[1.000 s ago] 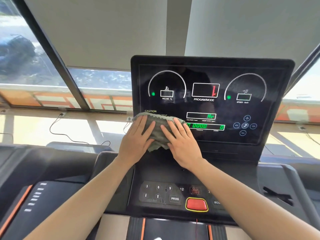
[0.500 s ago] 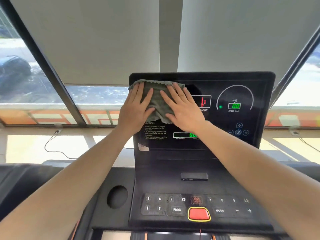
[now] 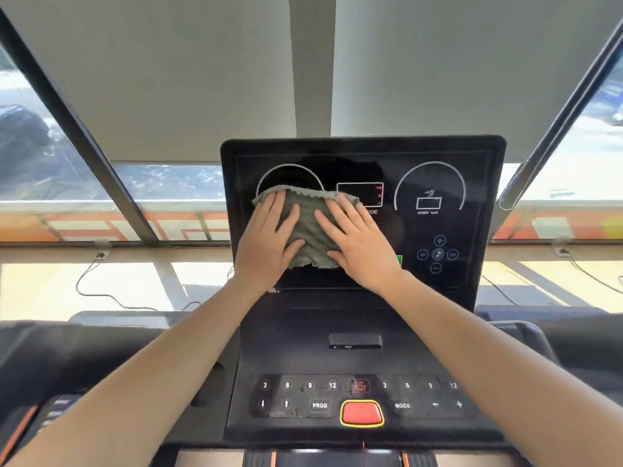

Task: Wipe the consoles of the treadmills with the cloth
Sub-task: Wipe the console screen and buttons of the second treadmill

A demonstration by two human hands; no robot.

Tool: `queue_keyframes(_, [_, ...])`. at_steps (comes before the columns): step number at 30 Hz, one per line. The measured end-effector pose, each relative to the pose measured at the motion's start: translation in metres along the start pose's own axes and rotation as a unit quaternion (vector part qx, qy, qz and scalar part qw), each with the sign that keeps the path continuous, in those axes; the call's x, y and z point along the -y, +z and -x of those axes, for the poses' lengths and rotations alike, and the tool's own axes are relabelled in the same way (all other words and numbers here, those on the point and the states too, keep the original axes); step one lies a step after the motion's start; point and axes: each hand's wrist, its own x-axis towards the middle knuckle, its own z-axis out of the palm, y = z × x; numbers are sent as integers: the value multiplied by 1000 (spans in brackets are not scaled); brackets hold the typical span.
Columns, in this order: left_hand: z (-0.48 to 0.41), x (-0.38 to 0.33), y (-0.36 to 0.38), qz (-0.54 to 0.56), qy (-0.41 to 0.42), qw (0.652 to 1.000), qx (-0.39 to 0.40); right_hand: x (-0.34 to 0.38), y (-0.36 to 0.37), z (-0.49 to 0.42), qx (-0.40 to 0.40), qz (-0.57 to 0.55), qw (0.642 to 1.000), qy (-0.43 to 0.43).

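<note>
Wiping the upright screen at the moment, going by my headcam feed. I'm using the red stop button (image 3: 361, 412) as my marker. The grey-green cloth (image 3: 312, 227) is well above it and a touch to the left, spread flat on the console screen (image 3: 478, 183). My left hand (image 3: 269, 244) and right hand (image 3: 360, 244) lie side by side on the cloth. Each grip is apart, with fingers straight and pressing, clamped on nothing.

My guess on progress is that we're partway through this console at best. The speed dial (image 3: 428, 197) and the round media buttons (image 3: 437, 254), up and to the right of the red button, aren't under the cloth. The keypad strip (image 3: 421, 396) on either side of the red button looks a bit smudgy, so I'd say that's still to do. Far left of the button, at the frame edge, there's what looks like a neighbouring treadmill (image 3: 40, 416), and I can't tell from here whether it's clean.
</note>
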Motion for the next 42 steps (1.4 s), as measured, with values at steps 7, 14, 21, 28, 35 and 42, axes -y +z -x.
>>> queue_keyframes(7, [57,-45,30,1,-7,999,32,8,27,66,50,-4,999,-1])
queue_keyframes(14, [72,-61,36,-11,-21,997,75,1,31,84,58,-30,998,2])
queue_keyframes(21, [-29,-53,6,-23,-17,999,21,-44,-14,14,-22,-47,998,46])
queue_keyframes(28, [-108,-74,-6,-51,-5,999,2,-96,-43,-17,-58,-12,995,83])
queue_keyframes(35, [-153,-149,14,-76,79,994,10,-162,-45,36,-56,10,985,162])
queue_keyframes(42, [-187,-180,18,-67,150,986,-10,-191,-51,57,-88,13,973,214])
